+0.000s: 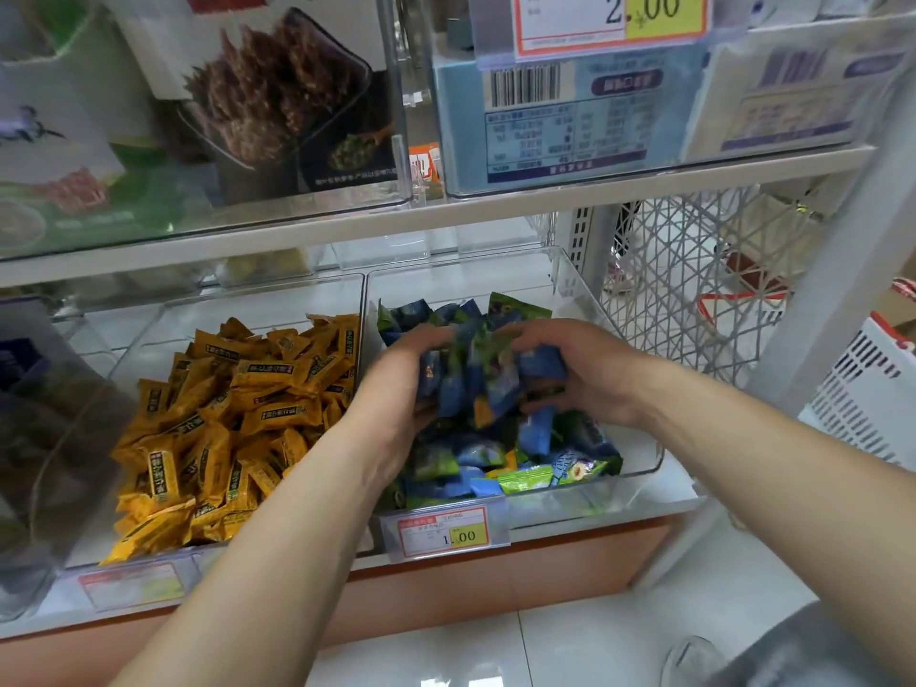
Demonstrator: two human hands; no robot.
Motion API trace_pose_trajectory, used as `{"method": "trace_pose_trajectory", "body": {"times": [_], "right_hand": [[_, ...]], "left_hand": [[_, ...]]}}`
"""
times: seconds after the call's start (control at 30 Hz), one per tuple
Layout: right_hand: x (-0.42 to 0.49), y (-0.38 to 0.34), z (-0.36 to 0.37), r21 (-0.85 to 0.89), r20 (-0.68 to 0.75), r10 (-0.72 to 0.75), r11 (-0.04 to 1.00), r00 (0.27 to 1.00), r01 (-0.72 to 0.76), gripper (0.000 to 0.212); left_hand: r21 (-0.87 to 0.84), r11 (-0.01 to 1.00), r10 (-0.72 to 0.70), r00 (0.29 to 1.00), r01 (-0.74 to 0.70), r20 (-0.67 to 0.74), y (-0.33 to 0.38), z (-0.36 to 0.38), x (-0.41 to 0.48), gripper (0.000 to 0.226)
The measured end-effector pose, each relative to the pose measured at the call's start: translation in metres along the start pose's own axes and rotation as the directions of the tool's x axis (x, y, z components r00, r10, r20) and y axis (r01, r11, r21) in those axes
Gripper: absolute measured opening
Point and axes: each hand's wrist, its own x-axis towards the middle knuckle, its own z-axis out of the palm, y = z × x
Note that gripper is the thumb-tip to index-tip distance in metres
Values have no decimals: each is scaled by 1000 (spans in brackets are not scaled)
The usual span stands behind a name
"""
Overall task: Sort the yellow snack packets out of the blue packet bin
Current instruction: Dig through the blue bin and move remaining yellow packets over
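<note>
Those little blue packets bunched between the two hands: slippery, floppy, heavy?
The blue packets look glossy, so they probably slide over each other. Likely light: the left hand and right hand hold a whole bunch together. Their crumpled corners suggest soft wrappers that bend easily.

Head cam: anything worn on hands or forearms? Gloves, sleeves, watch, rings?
Left hand and right hand are ungloved; left forearm and right forearm are uncovered to the frame edge, with no sleeve, watch or band. No rings on the fingers that show.
</note>
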Motion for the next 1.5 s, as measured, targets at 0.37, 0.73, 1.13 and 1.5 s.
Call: {"method": "trace_pose_trajectory", "body": {"times": [0.37, 0.73, 1.13, 1.5], "right_hand": [[-5, 3, -7, -802, 31, -435, 527, 900, 282, 31], [-1, 10, 3, -994, 105, -25, -37, 994, 104, 17], [4, 13, -5, -905, 66, 127, 424, 990, 6, 35], [-1, 17, -10, -641, -87, 7, 765, 996, -62, 29]], "left_hand": [[831, 349, 402, 870, -432, 283, -24, -5, 2, 32], [907, -88, 370, 832, -411, 413, -40, 6, 9, 19], [956, 158, 126, 966, -246, 227, -54, 32, 27, 62], [863, 435, 194, 963, -256, 188, -55, 31, 31, 33]]}}
